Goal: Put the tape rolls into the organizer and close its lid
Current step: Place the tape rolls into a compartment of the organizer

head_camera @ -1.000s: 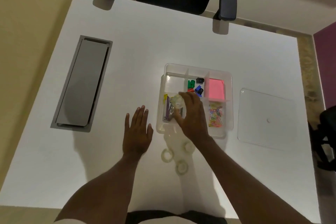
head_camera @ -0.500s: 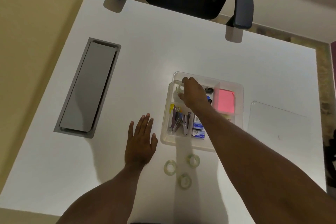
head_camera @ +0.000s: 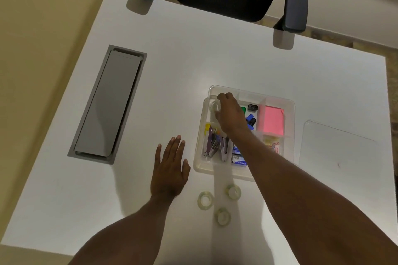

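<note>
Three tape rolls (head_camera: 220,203) lay on the white desk (head_camera: 193,49) behind the right wrist, near the organizer's near wall, while a fourth tape roll (head_camera: 215,106) sat under the fingertips of the right hand (head_camera: 230,114), which had carried it in the past second from above the stapler compartment to the far left compartment of the clear organizer (head_camera: 288,101). The fingers were curled around that roll, gripping it (whether it already rested on the compartment floor could not be told). To the right of those fingers were the binder clips (head_camera: 251,114) and the pink sticky notes (head_camera: 271,121); behind them, toward the wrist, lay the staplers (head_camera: 215,144). The left hand (head_camera: 170,170) remained flat on the desk, fingers spread and holding nothing, just beside the organizer's left wall. The clear lid (head_camera: 340,148) lay well to the right, off the box. By my judgement the first roll was nearly placed, leaving three more and the lid.
</note>
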Tool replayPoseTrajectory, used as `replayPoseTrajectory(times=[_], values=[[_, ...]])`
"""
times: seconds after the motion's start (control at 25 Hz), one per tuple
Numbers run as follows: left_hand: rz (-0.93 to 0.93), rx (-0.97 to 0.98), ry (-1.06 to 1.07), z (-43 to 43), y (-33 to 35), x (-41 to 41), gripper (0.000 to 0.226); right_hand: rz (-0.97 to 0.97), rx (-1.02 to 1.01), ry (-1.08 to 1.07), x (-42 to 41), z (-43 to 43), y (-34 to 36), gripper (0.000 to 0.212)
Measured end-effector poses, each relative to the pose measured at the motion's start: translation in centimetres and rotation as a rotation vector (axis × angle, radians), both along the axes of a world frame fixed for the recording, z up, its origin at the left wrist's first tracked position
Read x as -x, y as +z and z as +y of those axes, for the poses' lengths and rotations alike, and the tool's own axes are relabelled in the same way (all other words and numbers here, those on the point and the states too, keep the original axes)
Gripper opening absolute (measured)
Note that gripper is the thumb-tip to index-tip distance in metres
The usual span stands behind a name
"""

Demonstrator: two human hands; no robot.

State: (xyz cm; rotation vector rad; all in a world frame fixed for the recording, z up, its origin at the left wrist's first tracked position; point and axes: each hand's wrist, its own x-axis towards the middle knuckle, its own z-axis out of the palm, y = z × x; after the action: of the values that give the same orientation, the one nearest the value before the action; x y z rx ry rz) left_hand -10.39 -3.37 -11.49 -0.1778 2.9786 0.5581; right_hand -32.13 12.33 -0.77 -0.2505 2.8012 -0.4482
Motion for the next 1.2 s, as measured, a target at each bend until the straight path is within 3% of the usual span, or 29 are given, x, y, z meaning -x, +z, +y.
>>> replayPoseTrajectory(times=[0.24,0.6,0.68,0.92,1.2], values=[[0.017,0.020,-0.014,-0.1,-0.2,-0.2,0.064,0.270,0.098,-0.036,-3.8,0.1,1.8,0.022],[0.024,0.020,-0.016,0.0,0.6,0.0,0.063,0.196,0.379,-0.082,-17.9,2.7,0.5,0.017],[0.023,0.022,-0.011,0.1,0.7,0.0,0.063,0.120,0.347,-0.061,-21.5,3.5,-0.5,0.020],[0.045,0.013,-0.013,0.2,0.8,-0.2,0.063,-0.052,0.111,-0.015,-27.4,5.9,-3.2,0.066],[0.055,0.010,-0.008,0.1,0.8,0.0,0.064,-0.029,0.063,0.080,-28.1,5.6,-3.9,0.060]])
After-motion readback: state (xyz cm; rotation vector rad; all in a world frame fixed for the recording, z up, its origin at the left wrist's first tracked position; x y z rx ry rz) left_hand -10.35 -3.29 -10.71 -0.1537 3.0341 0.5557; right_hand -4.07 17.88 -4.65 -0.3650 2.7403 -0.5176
